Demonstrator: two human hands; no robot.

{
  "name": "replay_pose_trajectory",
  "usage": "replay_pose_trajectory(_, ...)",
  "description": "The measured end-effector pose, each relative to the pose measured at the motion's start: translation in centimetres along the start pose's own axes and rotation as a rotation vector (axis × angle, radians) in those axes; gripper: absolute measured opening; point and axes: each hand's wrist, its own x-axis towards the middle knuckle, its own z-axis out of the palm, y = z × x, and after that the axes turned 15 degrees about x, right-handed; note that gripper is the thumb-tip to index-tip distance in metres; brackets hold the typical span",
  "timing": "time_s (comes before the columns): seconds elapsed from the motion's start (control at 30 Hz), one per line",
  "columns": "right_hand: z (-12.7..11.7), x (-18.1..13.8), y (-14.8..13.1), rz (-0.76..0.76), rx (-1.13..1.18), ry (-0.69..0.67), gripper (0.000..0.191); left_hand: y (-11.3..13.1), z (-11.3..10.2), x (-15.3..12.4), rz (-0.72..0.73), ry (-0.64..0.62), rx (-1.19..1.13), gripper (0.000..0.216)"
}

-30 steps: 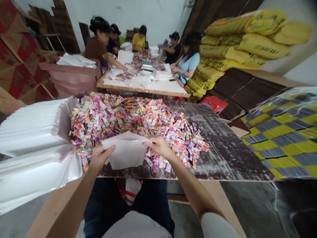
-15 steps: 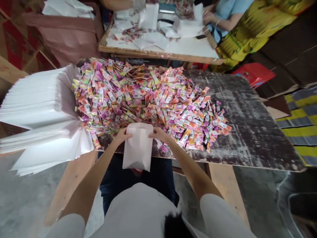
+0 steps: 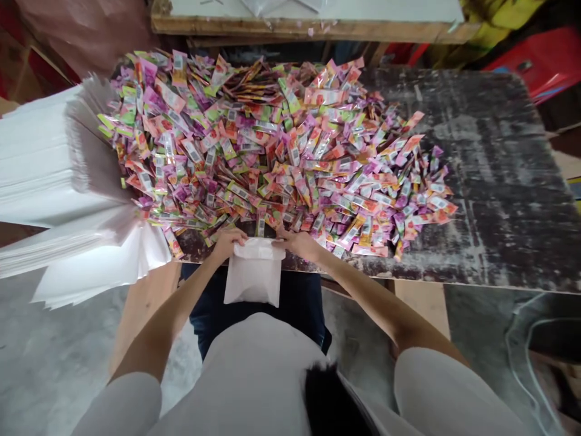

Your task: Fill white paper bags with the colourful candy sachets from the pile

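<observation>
Left hand (image 3: 229,241) pinched on left top corner of white bag (image 3: 253,275); right hand (image 3: 299,242) pinched on right corner. Bag mouth held apart, body hanging below table edge (image 3: 476,275). Sachet pile (image 3: 272,151) just beyond fingers. White bag stack (image 3: 54,181) left of left hand.

The person is wearing a pale grey short-sleeved top, its sleeves ending above the elbows and leaving both forearms bare. Dark blue trousers are showing below it. Neither the left hand (image 3: 228,241) nor the right hand (image 3: 301,244) is wearing a glove.
</observation>
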Motion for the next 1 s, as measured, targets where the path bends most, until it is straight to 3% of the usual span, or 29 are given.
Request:
replay_pose_trajectory(0.07,-0.6,-0.4,-0.9,0.037,-0.055,-0.057,0.054,-0.1,0.1,-0.8,0.094,-0.033,0.095,0.025)
replay_pose_trajectory(0.2,-0.1,-0.1,-4.0,0.053,-0.065,0.063,0.049,-0.3,0.3,-1.7,0.145,-0.030,0.174,0.025)
replay_pose_trajectory(0.37,4.6,-0.6,-7.1,-0.059,-0.034,-0.001,0.057,-0.4,-0.2,-1.5,-0.096,-0.030,0.020,0.021)
replay_pose_trajectory(0.47,6.4,-1.2,-7.0,-0.017,-0.005,0.040,0.064,-0.3,-1.4,-1.6,-0.267,-0.079,-0.164,0.017)
replay_pose_trajectory(0.53,6.9,-1.4,-6.8,0.053,-0.002,0.076,0.069,0.2,-1.9,-2.0,-0.371,-0.098,-0.316,0.034)
replay_pose_trajectory(0.63,7.8,-1.5,-6.8,0.173,0.034,0.100,0.071,1.2,-1.3,-3.1,-0.608,0.007,-0.310,0.063)
replay_pose_trajectory(0.7,8.6,-1.7,-6.8,0.189,0.125,0.114,0.066,2.0,-0.2,-4.0,-0.725,0.111,-0.185,0.068)
replay_pose_trajectory(0.8,9.5,-2.2,-5.9,0.221,0.349,0.280,0.053,2.8,1.1,-4.9,-0.736,0.171,-0.140,0.047)
replay_pose_trajectory(0.87,9.5,-2.2,-4.7,0.245,0.479,0.387,0.047,3.3,1.3,-5.0,-0.757,0.187,-0.239,0.038)
replay_pose_trajectory(1.0,6.2,-1.8,-3.0,0.185,0.628,0.402,0.054,5.3,0.1,-4.7,-0.615,0.022,-0.536,0.050)
